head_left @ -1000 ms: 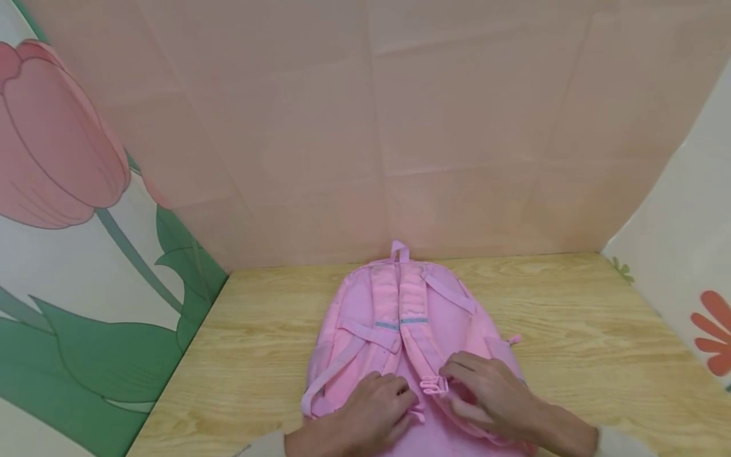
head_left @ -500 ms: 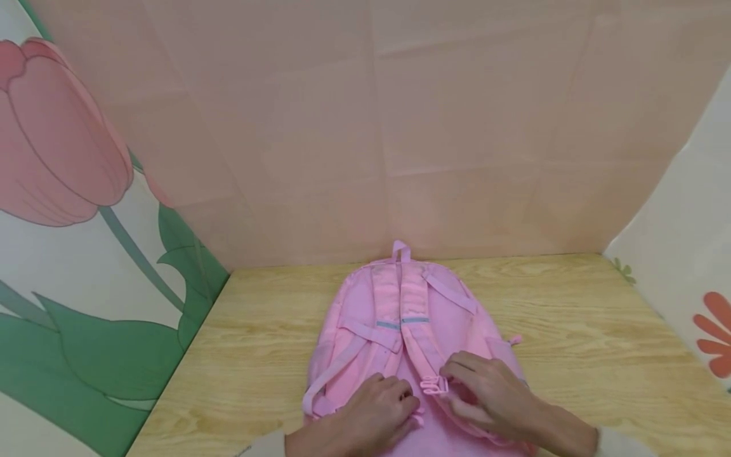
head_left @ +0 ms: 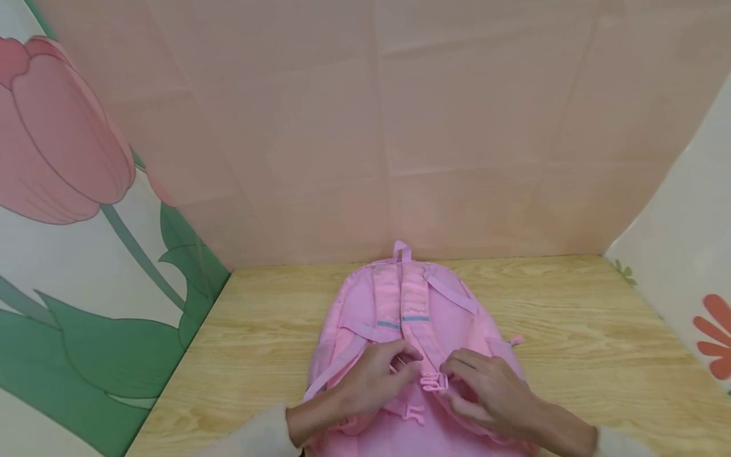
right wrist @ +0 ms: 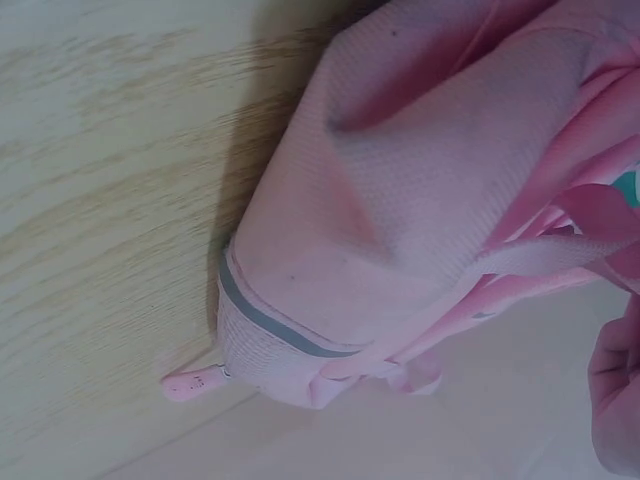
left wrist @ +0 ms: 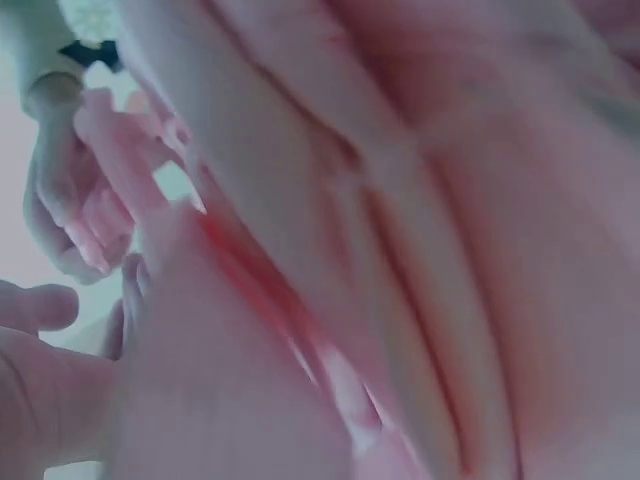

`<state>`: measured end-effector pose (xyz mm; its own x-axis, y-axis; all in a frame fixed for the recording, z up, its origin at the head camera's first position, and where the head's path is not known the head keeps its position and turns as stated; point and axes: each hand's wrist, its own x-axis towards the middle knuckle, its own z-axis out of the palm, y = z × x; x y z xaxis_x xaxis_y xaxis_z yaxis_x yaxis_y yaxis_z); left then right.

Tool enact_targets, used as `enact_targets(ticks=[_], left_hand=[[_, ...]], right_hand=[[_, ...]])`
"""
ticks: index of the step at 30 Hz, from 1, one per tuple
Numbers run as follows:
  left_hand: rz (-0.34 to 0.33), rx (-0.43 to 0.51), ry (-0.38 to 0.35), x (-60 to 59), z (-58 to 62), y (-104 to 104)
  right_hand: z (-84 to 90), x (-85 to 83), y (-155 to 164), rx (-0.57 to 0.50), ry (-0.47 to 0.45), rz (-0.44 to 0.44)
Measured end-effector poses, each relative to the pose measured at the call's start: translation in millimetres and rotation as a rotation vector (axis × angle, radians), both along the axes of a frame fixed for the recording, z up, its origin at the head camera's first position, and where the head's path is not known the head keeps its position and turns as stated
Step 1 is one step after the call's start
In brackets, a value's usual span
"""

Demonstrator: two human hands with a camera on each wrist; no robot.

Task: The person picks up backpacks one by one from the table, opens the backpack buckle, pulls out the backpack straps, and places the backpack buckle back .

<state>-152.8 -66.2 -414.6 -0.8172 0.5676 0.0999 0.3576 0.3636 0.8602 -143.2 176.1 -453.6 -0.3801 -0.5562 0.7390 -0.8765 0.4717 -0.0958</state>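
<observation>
A pink backpack (head_left: 365, 304) lies on the wooden table (head_left: 571, 317) with its straps facing up and its top loop toward the back wall. My left hand (head_left: 402, 362) has its fingers curled on the left shoulder strap (head_left: 388, 298) at the middle of the bag. My right hand (head_left: 451, 381) pinches the right strap at its pink buckle (head_left: 434, 383). A second pink buckle (head_left: 414, 414) lies loose just below the hands. The left wrist view shows only blurred pink fabric (left wrist: 450, 250) up close. The right wrist view shows the bag's side (right wrist: 400, 200) with grey trim and a pink zipper pull (right wrist: 190, 385).
A pink panel stands behind the table, a tulip-painted wall (head_left: 68, 190) to the left and a flowered wall (head_left: 697, 285) to the right. Bare wood (right wrist: 100, 150) flanks the bag on both sides.
My left hand moved up from the lower buckle to the left shoulder strap and took hold of it. The lower buckle now shows. The right hand stayed at its buckle.
</observation>
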Motion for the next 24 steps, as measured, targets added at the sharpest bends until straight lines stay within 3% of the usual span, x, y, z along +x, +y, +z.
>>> enact_targets(ticks=[5, 16, 24], left_hand=[[0.043, 0.051, -0.243, 1.3, 3.2, 7], [0.106, 0.149, -0.561, 5.4, 1.8, 15], [0.152, 0.182, -0.647, 6.9, -1.7, 19]], right_hand=[[0.4, 0.5, -1, -0.005, 0.007, 0.001], [-0.7, 0.4, 0, 0.008, 0.025, 0.001], [-1.0, 0.7, 1, 0.015, 0.031, 0.003]])
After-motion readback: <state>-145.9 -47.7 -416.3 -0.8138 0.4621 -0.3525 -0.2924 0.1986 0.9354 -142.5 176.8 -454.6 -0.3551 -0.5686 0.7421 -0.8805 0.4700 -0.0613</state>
